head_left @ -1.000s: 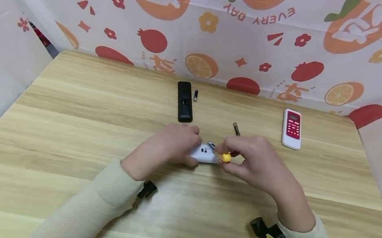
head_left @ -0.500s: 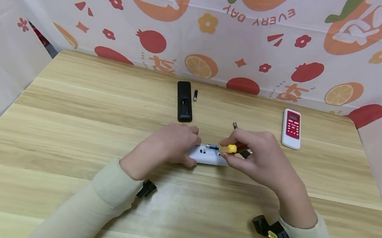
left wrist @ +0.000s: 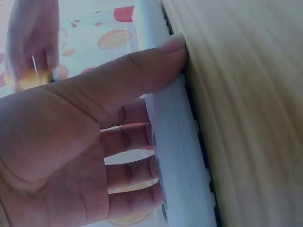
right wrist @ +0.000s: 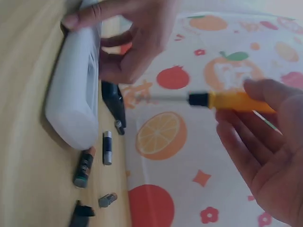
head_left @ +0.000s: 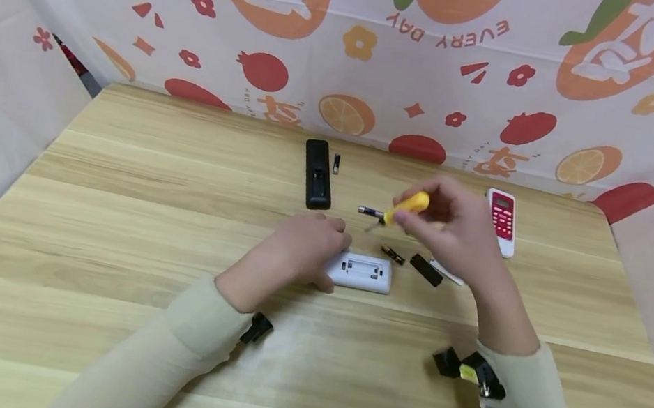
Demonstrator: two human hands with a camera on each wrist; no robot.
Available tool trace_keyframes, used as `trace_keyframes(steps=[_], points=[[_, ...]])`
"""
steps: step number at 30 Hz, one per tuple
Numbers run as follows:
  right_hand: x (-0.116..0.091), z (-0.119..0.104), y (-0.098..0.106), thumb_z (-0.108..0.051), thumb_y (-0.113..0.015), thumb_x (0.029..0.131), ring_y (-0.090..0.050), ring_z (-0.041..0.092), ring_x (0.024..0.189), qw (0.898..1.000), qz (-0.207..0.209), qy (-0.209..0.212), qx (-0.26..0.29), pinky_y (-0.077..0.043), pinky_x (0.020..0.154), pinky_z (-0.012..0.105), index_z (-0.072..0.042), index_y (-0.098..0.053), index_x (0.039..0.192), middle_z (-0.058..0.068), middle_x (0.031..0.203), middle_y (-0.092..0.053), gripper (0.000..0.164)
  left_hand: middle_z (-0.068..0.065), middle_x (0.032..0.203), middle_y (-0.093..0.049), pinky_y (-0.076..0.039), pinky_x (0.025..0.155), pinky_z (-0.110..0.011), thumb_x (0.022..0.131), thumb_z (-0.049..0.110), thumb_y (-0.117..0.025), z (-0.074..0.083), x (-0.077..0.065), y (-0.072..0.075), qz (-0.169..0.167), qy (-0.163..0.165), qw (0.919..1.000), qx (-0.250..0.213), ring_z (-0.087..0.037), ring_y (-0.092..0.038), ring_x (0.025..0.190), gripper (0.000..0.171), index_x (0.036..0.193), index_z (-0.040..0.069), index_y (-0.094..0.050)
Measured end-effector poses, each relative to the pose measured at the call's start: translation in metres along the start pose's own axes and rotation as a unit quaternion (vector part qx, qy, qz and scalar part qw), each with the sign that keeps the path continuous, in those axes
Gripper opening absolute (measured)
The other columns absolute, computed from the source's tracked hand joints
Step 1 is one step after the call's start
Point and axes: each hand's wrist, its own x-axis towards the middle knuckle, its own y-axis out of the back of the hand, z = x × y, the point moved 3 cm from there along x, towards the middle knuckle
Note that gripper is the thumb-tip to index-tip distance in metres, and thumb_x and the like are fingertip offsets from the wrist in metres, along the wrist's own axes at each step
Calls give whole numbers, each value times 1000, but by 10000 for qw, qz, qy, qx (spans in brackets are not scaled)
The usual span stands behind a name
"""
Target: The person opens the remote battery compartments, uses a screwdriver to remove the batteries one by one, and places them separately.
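Observation:
A white remote control (head_left: 360, 272) lies face down, its uncovered battery compartment facing up with metal contacts showing. My left hand (head_left: 304, 246) grips its left end; in the left wrist view the thumb (left wrist: 137, 75) presses one edge and the fingers reach the other side. Behind and right of it, my right hand (head_left: 453, 226) holds a yellow-handled screwdriver (head_left: 409, 207) in the air, its shaft pointing down and left. The right wrist view shows thumb and fingers around the handle (right wrist: 236, 100). One battery (head_left: 371, 211) lies below the screwdriver, another battery (head_left: 393, 254) just behind the remote.
Right of the remote lie a black battery cover-like strip (head_left: 426, 269) and a white flat piece (head_left: 446, 272), partly hidden by my right hand. Farther back are a black remote (head_left: 319, 174), a battery (head_left: 336, 164) beside it, and a white-and-red remote (head_left: 503, 222).
My right hand has lifted the screwdriver up and back from the white remote. A battery seen at the compartment is gone from there; batteries now lie behind the remote. My left hand keeps its grip.

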Motion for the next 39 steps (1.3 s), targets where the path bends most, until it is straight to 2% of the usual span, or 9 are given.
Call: trace_keyframes(steps=[4, 8, 12, 16, 18, 21, 29, 35, 39], points=[[45, 33, -10, -15, -53, 91, -56, 19, 78, 9967, -478, -653, -80, -51, 67, 31, -14, -53, 108, 2, 95, -54, 17, 2, 101, -55, -44, 77, -34, 60, 52, -78, 0, -1, -2, 22, 116, 9999, -8, -17, -51, 85, 65, 111, 15, -60], [88, 78, -33, -17, -47, 90, -50, 21, 81, 9816, -1253, -1133, -891, -45, 70, 32, -20, -53, 110, 1, 99, -51, 21, 1, 104, -56, -44, 76, -34, 61, 52, -78, 2, -1, -4, 26, 120, 9999, -31, -18, -51, 86, 66, 112, 15, -60], [109, 112, -59, -20, -54, 88, -45, 19, 99, 9457, -2054, -1207, -2211, -40, 84, 36, -25, -55, 122, 3, 120, -48, 34, 0, 106, -56, -45, 76, -35, 62, 51, -78, 7, 1, -7, 51, -32, 9999, -130, -19, -51, 86, 65, 112, 14, -60], [115, 129, -76, -25, -53, 90, -37, 25, 119, 9023, -2834, -1118, -3051, -32, 99, 45, -39, -43, 134, 9, 140, -33, 47, 0, 105, -55, -45, 74, -36, 62, 51, -78, 11, 2, -10, 65, -89, 9998, -187, -19, -51, 85, 64, 111, 14, -59], [117, 132, -79, -28, -51, 91, -35, 27, 124, 8936, -2994, -1041, -3179, -30, 101, 46, -39, -42, 134, 9, 142, -32, 46, 1, 103, -55, -45, 72, -36, 62, 52, -78, 12, 2, -11, 88, -76, 9998, -155, -19, -51, 84, 64, 111, 15, -59], [119, 136, -76, -33, -53, 91, -38, 23, 121, 8950, -2952, -1028, -3181, -30, 101, 42, -34, -49, 127, 5, 137, -38, 36, 1, 102, -55, -45, 72, -35, 61, 53, -78, 12, 2, -10, 136, -87, 9999, -58, -18, -51, 83, 64, 110, 15, -59], [119, 143, -59, -34, -60, 88, -47, 20, 87, 8984, -2909, -965, -3145, -40, 79, 34, -17, -55, 98, 2, 94, -54, 20, 1, 101, -54, -45, 71, -35, 62, 52, -78, 9, -1, -10, 87, -22, 10000, 4, -19, -50, 83, 65, 111, 14, -59], [121, 146, -28, -35, -56, 89, -48, 24, 86, 9011, -2016, -1473, -3545, -40, 79, 40, -11, -53, 99, 7, 92, -53, 26, 0, 101, -55, -45, 71, -35, 61, 51, -79, 6, -4, -10, 152, 54, 9999, 10, -18, -50, 82, 66, 111, 13, -59], [112, 156, -25, -33, -58, 88, -48, 26, 87, 8930, -1998, -1787, -3616, -41, 83, 42, -12, -54, 103, 6, 94, -56, 26, 1, 100, -54, -45, 70, -35, 61, 51, -79, 5, -5, -10, 137, 67, 9999, -24, -18, -50, 82, 66, 111, 14, -59]])
